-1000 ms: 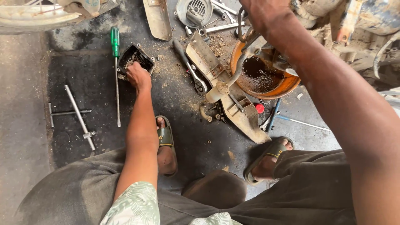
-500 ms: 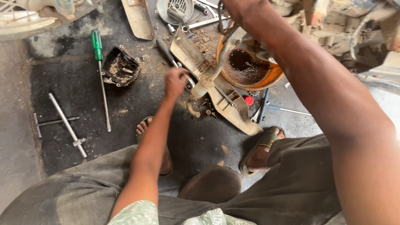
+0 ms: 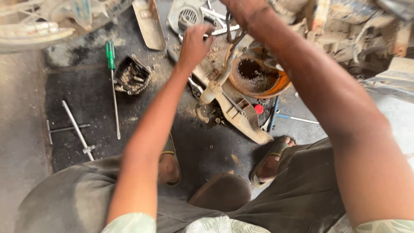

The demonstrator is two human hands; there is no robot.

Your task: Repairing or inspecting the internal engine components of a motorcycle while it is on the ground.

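Note:
My left hand (image 3: 194,43) reaches forward over the dirty floor, its fingers loosely apart with nothing visible in them, close to a grey vented cover (image 3: 185,15) and some loose metal rods. My right hand (image 3: 241,8) is at the top edge, mostly cut off, above an orange bowl (image 3: 276,88) holding dark oily liquid. A dark metal piece hangs just below that hand, and whether the hand grips it is unclear. A long grimy metal bracket (image 3: 237,112) lies between the bowl and my feet.
A green-handled screwdriver (image 3: 110,51) and a black tray of small parts (image 3: 131,75) lie to the left, with a T-handle wrench (image 3: 77,129) further left. A spanner (image 3: 194,86), a red cap (image 3: 258,109) and a blue-handled tool (image 3: 297,117) lie near the bracket. My sandalled feet (image 3: 169,164) rest on the floor.
My left hand has left the black tray, crossed over the bracket and spanner, and moved up toward the grey vented cover. My right arm has stayed over the orange bowl.

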